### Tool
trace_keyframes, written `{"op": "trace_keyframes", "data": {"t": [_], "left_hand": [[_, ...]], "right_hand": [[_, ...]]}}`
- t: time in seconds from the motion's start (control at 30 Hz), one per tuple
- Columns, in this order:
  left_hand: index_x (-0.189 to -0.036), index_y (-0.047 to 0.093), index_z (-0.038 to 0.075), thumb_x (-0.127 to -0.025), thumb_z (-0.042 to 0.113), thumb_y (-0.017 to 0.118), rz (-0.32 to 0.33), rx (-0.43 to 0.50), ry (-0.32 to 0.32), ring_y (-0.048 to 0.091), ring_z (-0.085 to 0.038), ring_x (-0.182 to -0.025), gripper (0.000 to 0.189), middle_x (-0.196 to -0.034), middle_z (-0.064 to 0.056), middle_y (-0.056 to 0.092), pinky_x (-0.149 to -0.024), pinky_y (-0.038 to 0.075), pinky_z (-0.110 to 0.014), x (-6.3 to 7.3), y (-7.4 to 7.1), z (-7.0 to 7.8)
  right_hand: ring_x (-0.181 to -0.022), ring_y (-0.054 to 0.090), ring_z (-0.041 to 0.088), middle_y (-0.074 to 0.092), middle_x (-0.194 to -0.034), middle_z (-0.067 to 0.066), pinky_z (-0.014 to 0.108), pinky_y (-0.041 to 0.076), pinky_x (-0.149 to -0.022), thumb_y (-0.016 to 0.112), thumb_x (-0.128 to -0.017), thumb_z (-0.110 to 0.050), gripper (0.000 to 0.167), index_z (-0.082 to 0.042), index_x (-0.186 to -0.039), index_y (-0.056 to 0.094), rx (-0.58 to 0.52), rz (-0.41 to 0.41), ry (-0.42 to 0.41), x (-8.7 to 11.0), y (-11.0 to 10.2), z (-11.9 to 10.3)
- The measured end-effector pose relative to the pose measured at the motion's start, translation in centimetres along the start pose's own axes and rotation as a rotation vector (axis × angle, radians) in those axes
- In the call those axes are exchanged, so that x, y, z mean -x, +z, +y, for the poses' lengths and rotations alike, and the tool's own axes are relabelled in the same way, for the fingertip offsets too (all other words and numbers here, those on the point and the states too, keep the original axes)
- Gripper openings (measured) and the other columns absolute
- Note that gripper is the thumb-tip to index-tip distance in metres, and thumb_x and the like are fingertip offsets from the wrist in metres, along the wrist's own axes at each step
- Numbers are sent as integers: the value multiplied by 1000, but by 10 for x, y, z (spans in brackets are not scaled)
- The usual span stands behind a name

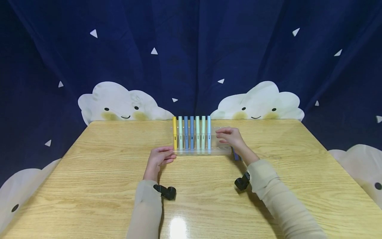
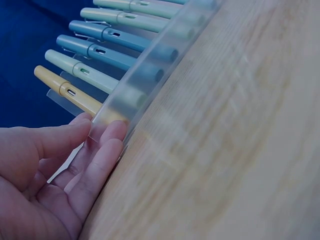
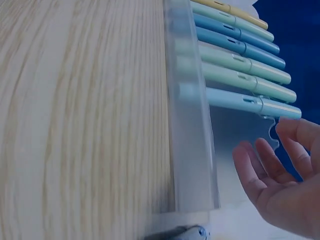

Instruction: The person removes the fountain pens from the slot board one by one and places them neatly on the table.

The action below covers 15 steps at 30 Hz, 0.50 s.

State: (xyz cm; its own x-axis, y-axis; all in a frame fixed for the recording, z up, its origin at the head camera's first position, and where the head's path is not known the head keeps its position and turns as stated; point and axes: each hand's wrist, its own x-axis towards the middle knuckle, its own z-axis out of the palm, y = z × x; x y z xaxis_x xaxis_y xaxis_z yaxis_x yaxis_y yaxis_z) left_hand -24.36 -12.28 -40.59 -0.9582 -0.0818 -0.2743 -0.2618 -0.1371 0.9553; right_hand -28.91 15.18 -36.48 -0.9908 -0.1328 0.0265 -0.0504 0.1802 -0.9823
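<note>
A clear plastic pen rack (image 1: 221, 151) stands on the table with several pens side by side. From the left they run yellow pen (image 1: 174, 132), pale green, two blue, two pale green, then a light blue pen (image 1: 209, 132). At the rack's left front corner, my left hand (image 1: 161, 156) pinches the plastic between thumb and fingers, close below the yellow pen (image 2: 80, 96). My right hand (image 1: 231, 136) hovers over the rack's right part with loosely bent fingers, holding nothing. Its fingertips are near the cap end of the light blue pen (image 3: 240, 100); contact is unclear.
Under my right wrist lies a dark blue object (image 1: 236, 155), partly hidden; its end (image 3: 192, 233) shows at the right wrist view's bottom. The wooden table (image 1: 104, 186) ends at a dark blue curtain (image 1: 179, 49) with printed clouds.
</note>
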Motion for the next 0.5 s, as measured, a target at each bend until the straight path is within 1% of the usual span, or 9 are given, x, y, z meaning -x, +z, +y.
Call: {"op": "trace_keyframes", "data": {"t": [0.13,0.2,0.33,0.5], "left_hand": [[-111,56,-10,-85,-5,55,1,-5,1,64,-14,-63,26,-80,-14,65,-61,55,-25,0,0,1],[-111,56,-11,-85,-6,55,2,-5,1,63,-14,-63,27,-80,-14,65,-61,55,-26,1,0,1],[-111,56,-11,-85,-6,55,3,-3,3,63,-14,-62,26,-81,-14,66,-60,55,-26,1,0,1],[-110,56,-11,-85,-6,55,1,3,8,63,-14,-62,26,-82,-15,66,-59,55,-25,0,0,0]], "right_hand": [[-86,58,16,53,-111,23,41,49,-83,55,-87,-1,27,17,-107,54,21,-3,6,-2,7,-1],[-84,57,13,53,-111,21,42,48,-83,56,-86,0,27,17,-106,55,20,-7,-7,-2,9,-1],[-82,57,12,55,-110,20,42,48,-83,57,-85,-1,26,16,-105,56,13,-17,-27,-3,14,-1],[-81,59,13,55,-115,20,37,50,-81,59,-84,-3,28,12,-108,57,19,-27,-4,-5,19,1]]}}
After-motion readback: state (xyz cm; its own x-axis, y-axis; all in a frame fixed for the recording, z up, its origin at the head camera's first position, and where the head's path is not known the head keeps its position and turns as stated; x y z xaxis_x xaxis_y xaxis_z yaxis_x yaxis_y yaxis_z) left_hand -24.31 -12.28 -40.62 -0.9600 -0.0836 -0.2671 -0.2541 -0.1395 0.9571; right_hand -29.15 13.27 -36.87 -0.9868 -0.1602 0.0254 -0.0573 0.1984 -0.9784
